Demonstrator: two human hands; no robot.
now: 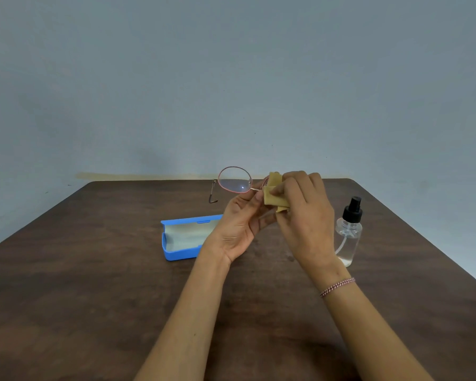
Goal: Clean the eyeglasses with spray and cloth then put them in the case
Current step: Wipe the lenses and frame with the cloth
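Round pink-rimmed eyeglasses [235, 179] are held up above the table, one temple hanging down at the left. My left hand [241, 221] pinches the frame near its bridge from below. A tan cloth [274, 190] is wrapped over the right lens, and my right hand [304, 207] pinches that cloth around it; the right lens is mostly hidden. A blue glasses case [177, 239] lies open on the table, just left of my left wrist, its pale lining showing. To the right of my right hand stands a clear spray bottle [349, 233] with a black nozzle.
A dark brown wooden table [94, 270] fills the lower view, with its far edge against a grey-blue wall. The table's right edge runs diagonally behind the bottle. A beaded bracelet [337, 286] sits on my right wrist.
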